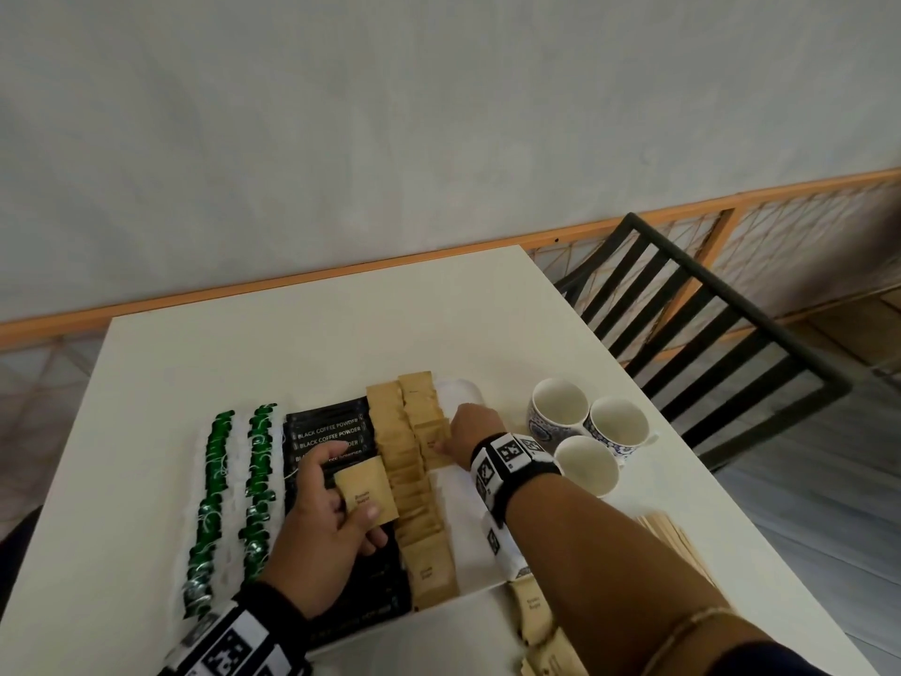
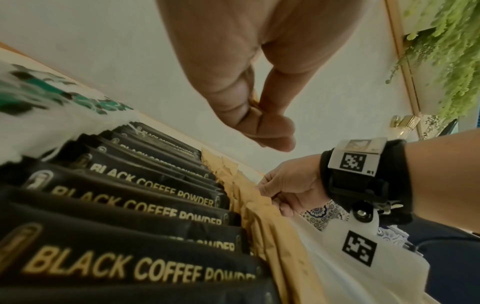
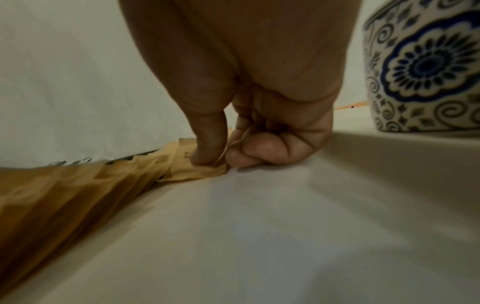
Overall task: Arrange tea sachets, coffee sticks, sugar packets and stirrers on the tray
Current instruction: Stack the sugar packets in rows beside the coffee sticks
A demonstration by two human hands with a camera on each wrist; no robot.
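Two hands: both of yours are busy with brown sugar packets, and each view adds a part.

Head view, tray: the white tray [image 1: 463,500] already carries two rows of green-and-white tea sachets [image 1: 214,495] at 9 o'clock, a black row of coffee sticks [image 1: 331,431] beside them, then sugar packets [image 1: 414,480] in overlapping rows.
Head view, left hand: your left hand [image 1: 322,524] pinches one spare sugar packet [image 1: 366,495] between thumb and fingers, held above the coffee sticks.
Head view, right hand: your right hand [image 1: 470,429] is down at the second sugar row, toward 12 o'clock on the tray.
Head view, still off the tray: loose sugar packets [image 1: 536,622] lie on the table at 5 o'clock, wooden stirrers [image 1: 675,544] at 4 o'clock, three cups [image 1: 585,431] at 2 o'clock.

Left wrist view: your left fingers [image 2: 267,131] close on a thin tan edge; coffee sticks [image 2: 130,216] run below, your right hand [image 2: 288,185] at 3 o'clock on the sugar rows.

Right wrist view: your thumb [image 3: 207,133] and curled fingers pin the corner of the packet being placed [image 3: 197,170] onto the tray floor [image 3: 259,226]; a patterned cup [image 3: 420,65] stands at 2 o'clock beyond the rim.

Progress: tea and coffee look done; the second sugar row is partway, and I judge the stirrers are not yet begun.
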